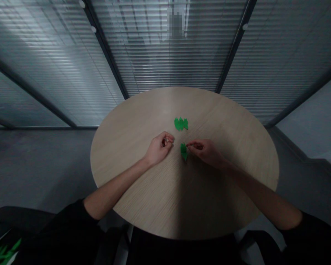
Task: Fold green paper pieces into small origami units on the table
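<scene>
Round wood-veneer counter [132,125] seen from above, two bare forearms reaching in from the near edge. Left hand [160,148]: the grip is drawn together with the fingers curled, a small pale speck [168,140] showing at its tip; what this is cannot be told. Right hand [205,151]: thumb and forefinger meet at the upper edge of a folded green paper piece [184,151] on the counter; whether the grip is clamped on it cannot be told. A cluster of green paper leaves [181,124] lies farther out on the counter, apart from both hands.
</scene>
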The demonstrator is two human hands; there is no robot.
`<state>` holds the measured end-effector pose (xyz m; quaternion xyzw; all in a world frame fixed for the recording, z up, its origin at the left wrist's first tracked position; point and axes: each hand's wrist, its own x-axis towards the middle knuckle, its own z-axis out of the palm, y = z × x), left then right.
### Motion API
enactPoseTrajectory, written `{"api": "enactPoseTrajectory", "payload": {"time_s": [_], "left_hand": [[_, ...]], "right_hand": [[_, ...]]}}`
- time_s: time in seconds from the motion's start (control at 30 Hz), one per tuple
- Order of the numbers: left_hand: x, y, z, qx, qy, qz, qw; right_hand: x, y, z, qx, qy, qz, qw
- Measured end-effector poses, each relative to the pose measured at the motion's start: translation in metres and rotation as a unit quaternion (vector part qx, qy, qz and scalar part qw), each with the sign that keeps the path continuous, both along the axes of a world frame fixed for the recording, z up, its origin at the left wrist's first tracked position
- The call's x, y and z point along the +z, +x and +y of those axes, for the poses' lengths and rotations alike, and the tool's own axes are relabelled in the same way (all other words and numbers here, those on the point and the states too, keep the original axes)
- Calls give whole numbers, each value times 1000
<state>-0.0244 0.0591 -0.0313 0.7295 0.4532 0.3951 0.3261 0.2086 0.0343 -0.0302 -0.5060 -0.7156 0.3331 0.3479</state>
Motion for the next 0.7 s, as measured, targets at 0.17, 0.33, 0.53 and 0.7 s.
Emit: {"api": "enactPoseTrajectory", "payload": {"time_s": [0.17, 0.33, 0.53, 0.7], "left_hand": [[1, 0, 2, 25, 20, -9, 999], [6, 1, 0, 24, 19, -2, 1000], [12, 8, -12, -76, 41, 33, 996], [9, 12, -14, -91, 28, 33, 995]], "right_hand": [[-1, -1, 0, -5, -14, -18, 1000], [-1, -3, -1, 26, 11, -33, 999], [-1, -7, -1, 25, 8, 5, 1000], [0, -10, -2, 24, 16, 27, 999]]}}
